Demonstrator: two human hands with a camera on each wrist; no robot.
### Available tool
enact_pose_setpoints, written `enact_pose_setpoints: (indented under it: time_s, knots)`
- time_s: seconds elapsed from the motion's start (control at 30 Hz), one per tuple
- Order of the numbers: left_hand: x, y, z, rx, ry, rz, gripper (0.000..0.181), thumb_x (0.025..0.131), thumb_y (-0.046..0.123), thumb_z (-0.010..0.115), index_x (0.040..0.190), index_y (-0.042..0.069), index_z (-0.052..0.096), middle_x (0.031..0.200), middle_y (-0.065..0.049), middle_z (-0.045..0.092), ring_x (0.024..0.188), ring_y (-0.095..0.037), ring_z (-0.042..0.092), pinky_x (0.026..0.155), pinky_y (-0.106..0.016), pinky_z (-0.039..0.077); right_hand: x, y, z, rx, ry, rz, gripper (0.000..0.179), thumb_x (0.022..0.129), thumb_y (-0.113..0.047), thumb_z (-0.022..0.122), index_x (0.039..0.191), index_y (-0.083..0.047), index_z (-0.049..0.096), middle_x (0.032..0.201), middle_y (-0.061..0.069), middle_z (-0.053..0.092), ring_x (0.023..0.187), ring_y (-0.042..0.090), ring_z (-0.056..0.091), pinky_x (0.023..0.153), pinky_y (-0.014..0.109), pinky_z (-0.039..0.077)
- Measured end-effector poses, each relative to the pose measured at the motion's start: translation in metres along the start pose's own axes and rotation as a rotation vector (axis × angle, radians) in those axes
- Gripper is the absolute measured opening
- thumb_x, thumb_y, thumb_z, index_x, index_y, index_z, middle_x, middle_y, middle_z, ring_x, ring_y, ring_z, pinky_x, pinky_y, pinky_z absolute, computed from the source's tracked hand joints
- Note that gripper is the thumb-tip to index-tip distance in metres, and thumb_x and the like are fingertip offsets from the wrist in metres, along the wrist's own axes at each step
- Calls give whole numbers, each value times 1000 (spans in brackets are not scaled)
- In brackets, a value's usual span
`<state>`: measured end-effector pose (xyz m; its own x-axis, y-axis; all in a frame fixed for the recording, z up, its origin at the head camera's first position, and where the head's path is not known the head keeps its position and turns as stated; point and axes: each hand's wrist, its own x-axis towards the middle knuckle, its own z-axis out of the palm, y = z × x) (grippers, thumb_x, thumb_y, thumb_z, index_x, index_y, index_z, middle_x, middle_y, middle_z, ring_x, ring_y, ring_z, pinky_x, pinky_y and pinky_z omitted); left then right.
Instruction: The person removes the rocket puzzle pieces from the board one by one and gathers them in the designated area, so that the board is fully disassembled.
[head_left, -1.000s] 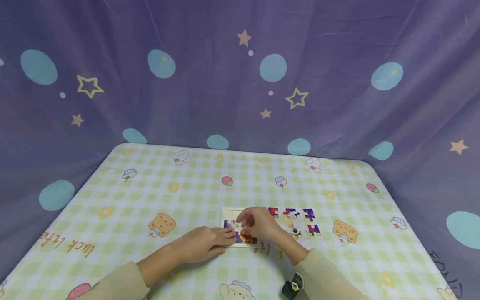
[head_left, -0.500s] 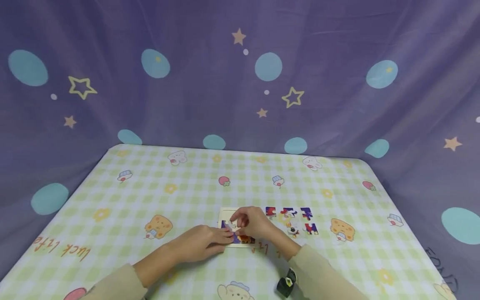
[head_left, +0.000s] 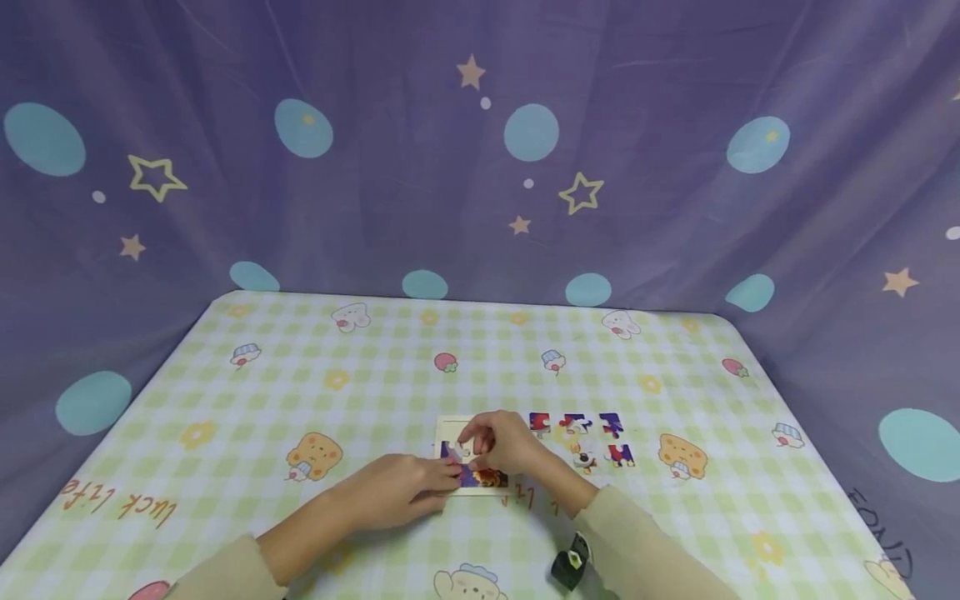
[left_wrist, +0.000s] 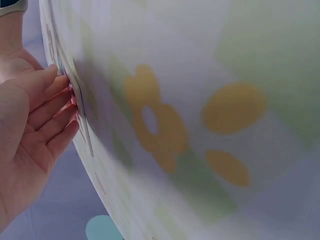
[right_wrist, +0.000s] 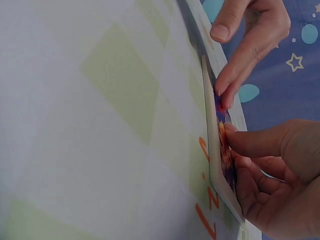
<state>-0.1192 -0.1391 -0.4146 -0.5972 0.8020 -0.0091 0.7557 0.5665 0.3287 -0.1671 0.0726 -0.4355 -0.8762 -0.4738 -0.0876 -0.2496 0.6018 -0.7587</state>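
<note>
The likeliest trouble lies where the right hand (head_left: pixel 512 443) works over the jigsaw tray (head_left: pixel 452 423): if its thumb or finger bears on one edge of the pale jigsaw piece (head_left: pixel 467 454), that piece could tip up and unseat the purple-and-orange bottom row (head_left: pixel 491 479) along the near side. The tray might also slide or turn on the worktop (head_left: pixel 382 375) should the left hand lose its steadying contact. A third risk is the right wrist: swinging back to the right, it could brush the loose jigsaw pieces (head_left: pixel 583 457), which lie in two rows just right of the tray.

The left hand (head_left: pixel 408 492) comes in from the near left, fingers nearly straight and tips resting on the tray's left part, thumb apart; its grip is loose and wraps nothing. The right hand arches in from the near right, with thumb and forefinger lowered to the tray and the other fingers curled. Its grip is narrow, but whether it pinches the pale piece I cannot tell.
</note>
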Motion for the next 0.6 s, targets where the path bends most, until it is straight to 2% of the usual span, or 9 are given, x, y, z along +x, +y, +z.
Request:
enact_pose_setpoints:
  time_s: [0.27,0.6]
  knots:
    - [-11,3,6,6,27,15,38,94,32,59,127,13,63,137,-4,59,126,-23,58,104,-41,50,0,-2,-1,-4,-7,1,24,74,-3,80,95,-8,71,70,2,60,59,6,49,53,13,41]
    - [-9,1,8,-9,49,54,37,94,29,60,125,10,65,132,-7,62,124,-24,60,102,-40,51,2,-3,-1,-4,6,-8,19,74,-1,79,91,-5,72,71,4,63,60,7,51,52,14,42]
